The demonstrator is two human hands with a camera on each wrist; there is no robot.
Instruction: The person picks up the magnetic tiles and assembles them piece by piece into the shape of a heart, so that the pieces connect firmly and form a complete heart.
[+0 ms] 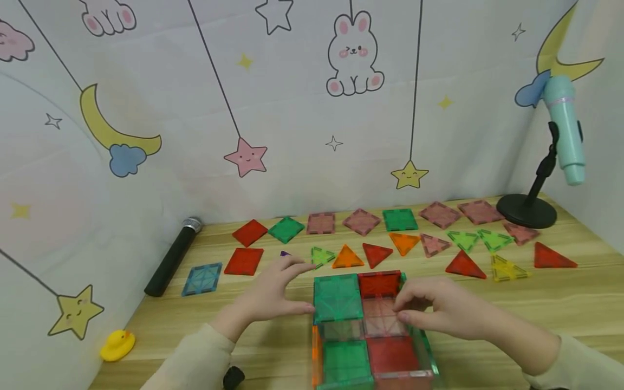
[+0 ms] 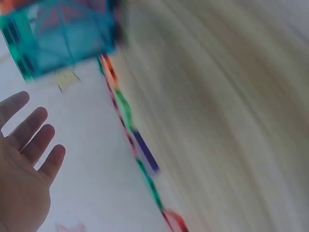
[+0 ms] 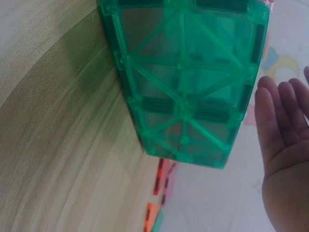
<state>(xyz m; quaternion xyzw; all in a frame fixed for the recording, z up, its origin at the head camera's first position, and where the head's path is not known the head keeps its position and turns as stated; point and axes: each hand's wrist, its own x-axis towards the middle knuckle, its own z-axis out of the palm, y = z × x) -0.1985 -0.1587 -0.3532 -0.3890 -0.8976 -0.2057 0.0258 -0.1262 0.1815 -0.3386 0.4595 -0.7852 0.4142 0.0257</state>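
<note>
A box of translucent magnetic tiles [image 1: 341, 297] stands on the table before me, with green, red and pinkish squares. Its top is part covered, and sunken squares show in the near compartments. My left hand [image 1: 273, 290] is held by the box's left side, fingers spread and thumb near the green square. Over the right wall is my right hand [image 1: 439, 306], its thumb and index fingertips close together by a pinkish tile [image 1: 382, 324]. The right wrist view shows the green side wall [image 3: 183, 82] with the right hand's loosely extended fingers beside it; the thumb is hidden there.
Loose square and triangular tiles lie in rows behind the box, including a red square [image 1: 244, 261] and a yellow triangle [image 1: 508, 268]. A black microphone [image 1: 173, 260] and yellow duck [image 1: 117, 345] are left. A mint microphone [image 1: 565, 130] on a stand is back right.
</note>
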